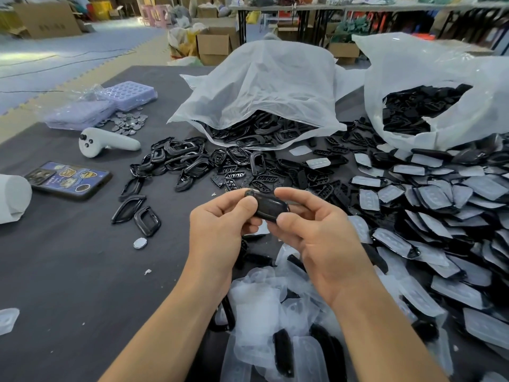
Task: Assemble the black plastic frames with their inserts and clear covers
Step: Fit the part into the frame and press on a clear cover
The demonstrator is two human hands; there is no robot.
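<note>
Both hands grip one glossy black frame piece above the table's middle. My left hand pinches its left end with thumb and fingers. My right hand holds its right end between thumb and forefinger. Loose black frames lie heaped just beyond, with slotted black inserts beside them. Clear covers are piled under my wrists. A large heap of covered black pieces spreads on the right.
Two white plastic bags of black parts stand at the back. A white controller, a phone, purple trays, round discs and a paper roll lie left on the dark table.
</note>
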